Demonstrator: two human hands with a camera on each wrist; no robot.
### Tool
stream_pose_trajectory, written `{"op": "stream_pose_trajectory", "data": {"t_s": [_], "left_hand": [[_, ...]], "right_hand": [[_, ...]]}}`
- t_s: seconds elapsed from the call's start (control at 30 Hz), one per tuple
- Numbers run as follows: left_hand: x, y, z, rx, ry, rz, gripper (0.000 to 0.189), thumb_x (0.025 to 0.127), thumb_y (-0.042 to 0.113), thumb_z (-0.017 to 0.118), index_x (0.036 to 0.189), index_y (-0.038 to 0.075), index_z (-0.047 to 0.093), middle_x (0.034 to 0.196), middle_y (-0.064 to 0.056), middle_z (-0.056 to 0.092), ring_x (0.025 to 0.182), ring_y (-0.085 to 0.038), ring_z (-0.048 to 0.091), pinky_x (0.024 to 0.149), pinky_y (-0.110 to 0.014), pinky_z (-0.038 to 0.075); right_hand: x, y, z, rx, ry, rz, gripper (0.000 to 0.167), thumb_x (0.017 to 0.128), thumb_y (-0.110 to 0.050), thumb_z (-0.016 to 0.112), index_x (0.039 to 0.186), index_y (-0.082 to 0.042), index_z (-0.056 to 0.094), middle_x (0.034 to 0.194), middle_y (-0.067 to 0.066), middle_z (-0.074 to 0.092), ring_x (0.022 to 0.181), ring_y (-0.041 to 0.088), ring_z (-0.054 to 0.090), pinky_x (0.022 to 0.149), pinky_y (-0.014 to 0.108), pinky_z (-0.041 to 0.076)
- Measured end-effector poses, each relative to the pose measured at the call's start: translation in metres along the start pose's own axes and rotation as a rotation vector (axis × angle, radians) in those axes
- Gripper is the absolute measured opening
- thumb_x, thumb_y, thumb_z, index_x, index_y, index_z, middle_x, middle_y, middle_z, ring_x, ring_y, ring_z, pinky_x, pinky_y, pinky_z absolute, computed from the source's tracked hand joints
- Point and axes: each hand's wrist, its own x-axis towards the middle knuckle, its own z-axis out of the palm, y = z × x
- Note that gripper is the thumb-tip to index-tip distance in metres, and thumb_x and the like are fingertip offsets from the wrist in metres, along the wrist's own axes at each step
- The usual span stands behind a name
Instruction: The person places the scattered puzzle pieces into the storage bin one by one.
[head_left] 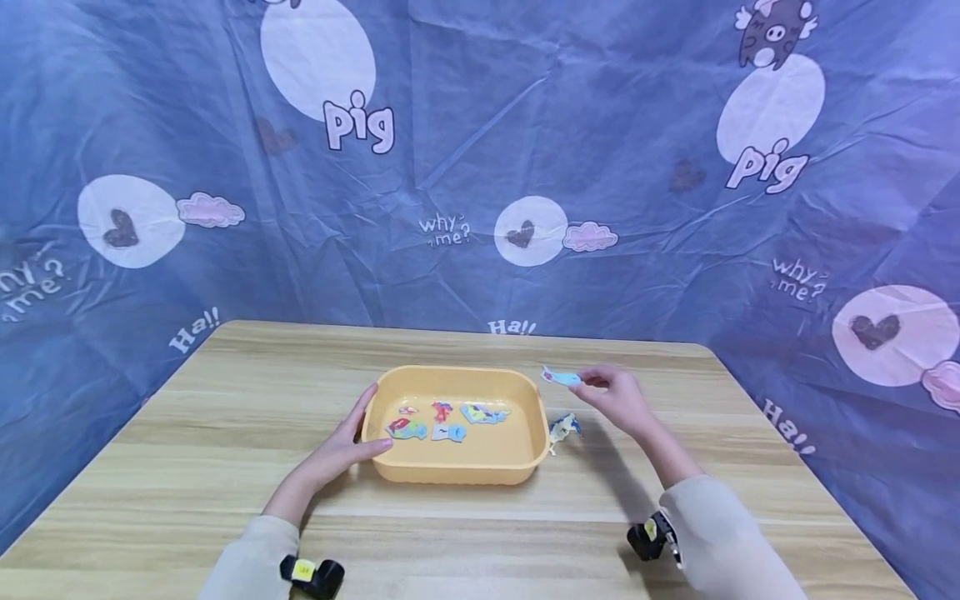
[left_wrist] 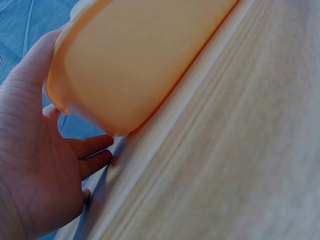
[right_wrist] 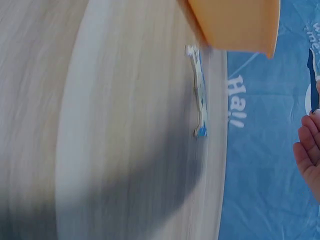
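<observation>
A shallow yellow plastic tray [head_left: 457, 472] sits on the table. My left hand [head_left: 339, 452] grips its left end, thumb over the rim and fingers along the outer wall; the left wrist view shows the fingers below the tray's corner [left_wrist: 125, 75]. Above the table, just beyond the tray's right end, my right hand [head_left: 618, 400] pinches a flat, light-blue irregular puzzle piece [head_left: 561, 378] by its edge. In the right wrist view that hand [right_wrist: 311, 155] is mostly cut off. Below it, a white, blue and yellow piece [head_left: 564, 429] lies close to the tray's right wall.
Inside the tray lie several colourful flat pieces, among them a red one [head_left: 442, 411], a green-and-red one [head_left: 407, 428] and a yellow-and-blue one [head_left: 483, 413]. A blue printed cloth [head_left: 450, 167] hangs behind the wooden table [head_left: 247, 400].
</observation>
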Motion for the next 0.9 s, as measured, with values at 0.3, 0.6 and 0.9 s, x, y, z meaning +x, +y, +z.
{"op": "stream_pose_trajectory", "data": {"t_s": [0.3,0.6,0.9], "left_hand": [[0.000,0.000,0.000,0.005,0.003,-0.009,0.087,0.077,0.026,0.064,0.139,0.026,0.003,0.143,-0.013,0.000,0.127,-0.030,0.003,0.098,-0.049,0.005],[0.000,0.000,0.001,0.011,0.003,-0.002,0.088,0.077,0.026,0.063,0.139,0.026,0.002,0.142,-0.013,0.000,0.127,-0.030,0.003,0.098,-0.049,0.005],[0.000,0.000,0.001,0.009,0.004,0.007,0.087,0.077,0.025,0.063,0.139,0.026,0.003,0.142,-0.013,0.001,0.127,-0.030,0.004,0.099,-0.048,0.005]], "right_hand": [[0.008,-0.017,0.017,0.137,-0.011,0.028,0.026,0.073,-0.010,0.068,0.090,0.007,0.061,0.089,0.015,0.059,0.082,0.028,0.056,0.069,0.031,0.048],[0.013,-0.028,0.040,0.213,-0.012,0.057,0.022,0.072,-0.006,0.067,0.087,0.007,0.060,0.082,0.012,0.059,0.072,0.020,0.056,0.064,0.024,0.048],[0.012,-0.043,0.064,0.294,-0.025,0.053,0.019,0.070,-0.002,0.068,0.084,0.009,0.059,0.078,0.013,0.058,0.073,0.021,0.056,0.069,0.027,0.048]]}}
